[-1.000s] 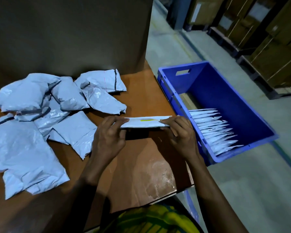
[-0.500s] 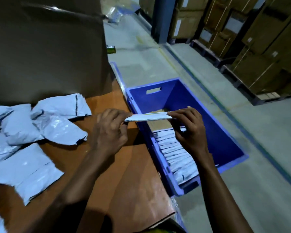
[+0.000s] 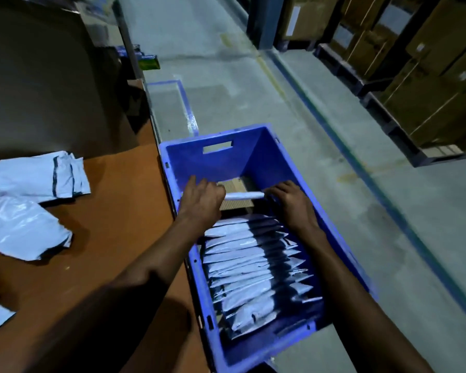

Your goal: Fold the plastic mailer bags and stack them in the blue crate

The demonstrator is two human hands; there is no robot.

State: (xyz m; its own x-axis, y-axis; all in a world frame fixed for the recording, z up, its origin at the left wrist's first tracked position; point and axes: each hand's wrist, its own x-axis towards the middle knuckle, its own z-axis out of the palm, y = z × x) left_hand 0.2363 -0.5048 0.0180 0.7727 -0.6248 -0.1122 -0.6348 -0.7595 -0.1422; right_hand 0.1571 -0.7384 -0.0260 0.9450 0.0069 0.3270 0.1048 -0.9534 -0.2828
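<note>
Both hands, left hand point(image 3: 201, 201) and right hand point(image 3: 291, 202), pinch the folded mailer bag point(image 3: 244, 195) by its ends inside the blue crate point(image 3: 262, 146), apparently just beyond the stacked row point(image 3: 249, 261). Released unevenly, it could spring open or topple.

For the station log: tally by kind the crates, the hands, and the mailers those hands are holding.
blue crate: 1
hands: 2, left hand and right hand
folded mailer held between them: 1
Total: 4
</note>
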